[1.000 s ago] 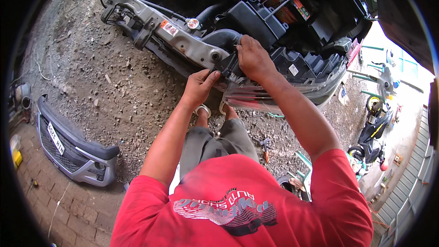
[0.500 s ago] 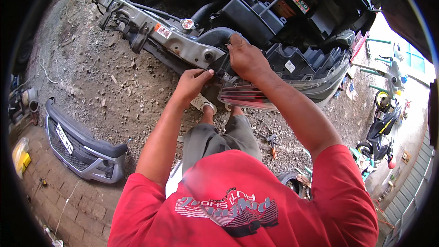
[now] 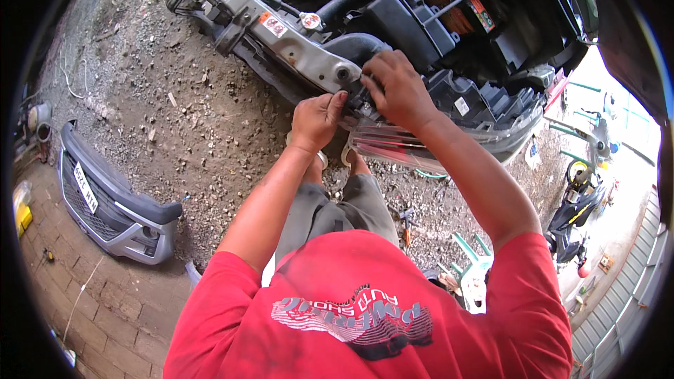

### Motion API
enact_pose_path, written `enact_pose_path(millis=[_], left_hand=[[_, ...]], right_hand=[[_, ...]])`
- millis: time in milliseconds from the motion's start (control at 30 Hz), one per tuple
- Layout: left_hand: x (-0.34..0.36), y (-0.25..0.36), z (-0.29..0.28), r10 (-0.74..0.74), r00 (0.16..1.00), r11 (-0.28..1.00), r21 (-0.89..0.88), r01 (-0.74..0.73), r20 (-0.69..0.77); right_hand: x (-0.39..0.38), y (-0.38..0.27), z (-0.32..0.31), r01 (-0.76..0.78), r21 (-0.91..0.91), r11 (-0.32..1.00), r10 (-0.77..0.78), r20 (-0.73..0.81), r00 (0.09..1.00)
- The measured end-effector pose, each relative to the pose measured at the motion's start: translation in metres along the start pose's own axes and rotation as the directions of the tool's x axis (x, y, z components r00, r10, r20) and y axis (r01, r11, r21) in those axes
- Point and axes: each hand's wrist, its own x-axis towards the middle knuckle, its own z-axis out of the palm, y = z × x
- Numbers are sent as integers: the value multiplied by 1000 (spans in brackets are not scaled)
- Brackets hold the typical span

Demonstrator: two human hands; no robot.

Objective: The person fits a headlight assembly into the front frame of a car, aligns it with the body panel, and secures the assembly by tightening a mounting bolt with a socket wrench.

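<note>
together, hands [image 3: 317, 123] [image 3: 404, 95] by headlight [image 3: 397, 142], black box [image 3: 399, 24] inside engine bay [image 3: 540, 31]

Left grip [image 3: 316, 122] and right grip [image 3: 400, 91] close together by the headlight [image 3: 486, 135]

Left of the headlight [image 3: 491, 130], past the silver crossbar [image 3: 305, 63], there is free passage over the gravel [image 3: 189, 105]; beyond the headlight's left part, the black box [image 3: 408, 31] and thick dark hose [image 3: 357, 45] stand in the way
</note>
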Motion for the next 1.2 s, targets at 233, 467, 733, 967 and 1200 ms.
enact_pose_path(millis=[233,467,733,967,1200], left_hand=[[7,-5,2,96,995,995,11,-96,-17],[7,-10,1,119,993,993,5,-119,-18],[7,-8,1,134,991,991,1,-134,-26],[6,-7,-1,161,986,984,-72,-165,-51],[7,-9,-1,162,986,985,-52,-164,-45]], right_hand=[[16,-25,-9,278,-350,895,-143,365,920],[29,-50,-3,304,-421,854,-95,449,888],[39,-49,-2,235,-388,891,-9,502,865],[24,-41,-2,192,-402,895,-19,397,918],[16,-30,6,30,-156,987,19,303,953]])
